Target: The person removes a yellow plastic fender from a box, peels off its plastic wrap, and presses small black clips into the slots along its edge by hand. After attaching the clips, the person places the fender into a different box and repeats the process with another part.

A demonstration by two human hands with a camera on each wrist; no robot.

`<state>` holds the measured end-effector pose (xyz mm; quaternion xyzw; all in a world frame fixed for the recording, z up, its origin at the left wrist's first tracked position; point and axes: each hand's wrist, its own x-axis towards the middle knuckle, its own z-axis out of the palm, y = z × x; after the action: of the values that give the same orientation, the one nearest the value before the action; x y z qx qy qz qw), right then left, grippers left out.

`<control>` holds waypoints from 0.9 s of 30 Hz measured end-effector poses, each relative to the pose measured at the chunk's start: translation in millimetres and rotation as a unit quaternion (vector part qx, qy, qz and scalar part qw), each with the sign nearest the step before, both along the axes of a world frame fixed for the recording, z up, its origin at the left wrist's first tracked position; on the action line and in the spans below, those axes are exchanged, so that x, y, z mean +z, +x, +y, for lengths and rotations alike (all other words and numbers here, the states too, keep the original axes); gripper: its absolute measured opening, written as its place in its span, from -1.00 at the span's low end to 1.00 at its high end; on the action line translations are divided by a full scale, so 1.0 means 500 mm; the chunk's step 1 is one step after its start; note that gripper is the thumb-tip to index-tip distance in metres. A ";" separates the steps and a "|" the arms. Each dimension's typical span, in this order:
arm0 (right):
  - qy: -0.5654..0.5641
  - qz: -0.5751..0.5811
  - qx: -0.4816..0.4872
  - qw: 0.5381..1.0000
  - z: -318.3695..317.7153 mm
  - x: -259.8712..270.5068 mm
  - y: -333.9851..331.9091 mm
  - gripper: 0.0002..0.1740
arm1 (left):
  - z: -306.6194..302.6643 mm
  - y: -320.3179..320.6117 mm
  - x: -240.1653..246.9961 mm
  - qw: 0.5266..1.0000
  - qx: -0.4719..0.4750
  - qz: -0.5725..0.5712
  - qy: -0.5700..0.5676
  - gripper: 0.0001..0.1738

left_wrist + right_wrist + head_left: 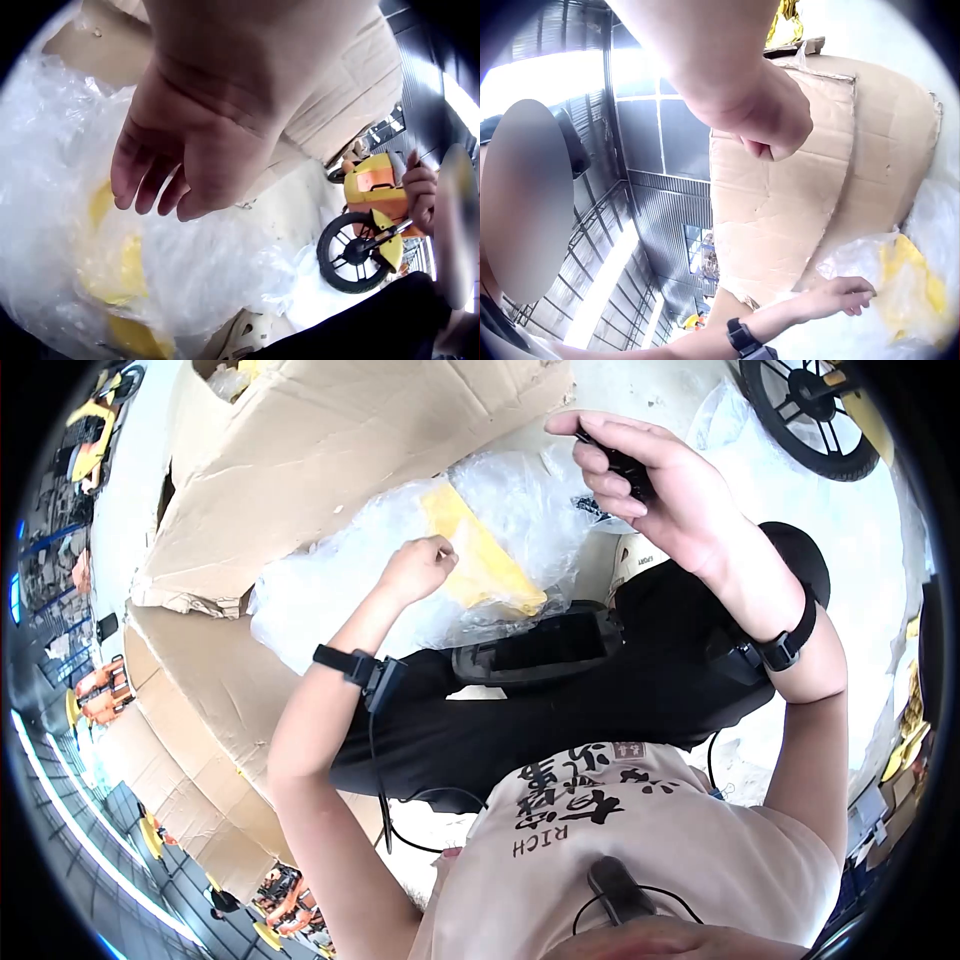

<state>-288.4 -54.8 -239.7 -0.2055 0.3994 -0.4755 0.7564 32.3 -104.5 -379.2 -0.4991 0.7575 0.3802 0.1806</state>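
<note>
My left hand (420,568) hovers over a bundle of clear plastic wrap (345,585); in the left wrist view its fingers hang loosely bent and hold nothing. A long, flat yellow part (490,560) shows in and under the clear film, just beyond the left fingertips. Raised to the right of the bundle, my right hand (665,475) grips a small black object (628,468), its fingers curled round it. Most of that object is covered by the fingers, and I cannot tell its kind. In the right wrist view the right hand (776,124) hides it.
A large cardboard box (350,460) stands behind and left of the bundle, with a flap (200,710) down the left side. A spoked black wheel (810,420) is at the upper right. A dark tray-like piece (540,645) lies before the person's black-clad legs (600,705).
</note>
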 end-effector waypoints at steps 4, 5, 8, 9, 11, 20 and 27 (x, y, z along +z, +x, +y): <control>0.020 -0.021 -0.004 1.000 0.012 -0.015 -0.003 -0.70 | 0.035 -0.011 -0.124 0.984 -0.028 -0.149 -0.091 -0.52; 0.027 -0.022 -0.002 0.999 0.015 -0.017 -0.004 -0.70 | 0.039 -0.022 -0.133 0.975 0.013 -0.146 -0.168 -0.52; 0.030 -0.014 -0.003 0.999 0.019 -0.020 -0.001 -0.71 | 0.035 -0.064 -0.110 0.961 0.044 -0.135 -0.239 -0.58; 0.029 -0.007 -0.002 1.000 0.019 -0.023 -0.001 -0.71 | 0.036 -0.071 -0.109 0.944 -0.028 -0.080 -0.320 -0.59; 0.027 0.000 -0.004 1.000 0.020 -0.025 0.002 -0.71 | 0.036 -0.081 -0.123 0.904 -0.127 -0.019 -0.407 -0.64; 0.010 0.026 0.009 1.000 0.028 -0.033 0.006 -0.72 | 0.091 -0.076 -0.097 0.962 -0.108 0.052 -0.244 -0.81; -0.002 0.044 0.019 0.999 0.032 -0.032 0.015 -0.72 | 0.212 -0.139 0.101 0.944 -0.145 0.291 0.059 -0.89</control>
<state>-280.8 -39.0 -255.6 -0.2353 0.4277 -0.4519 0.7467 -37.1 1.4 -328.6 -0.2402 0.8175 0.5224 0.0346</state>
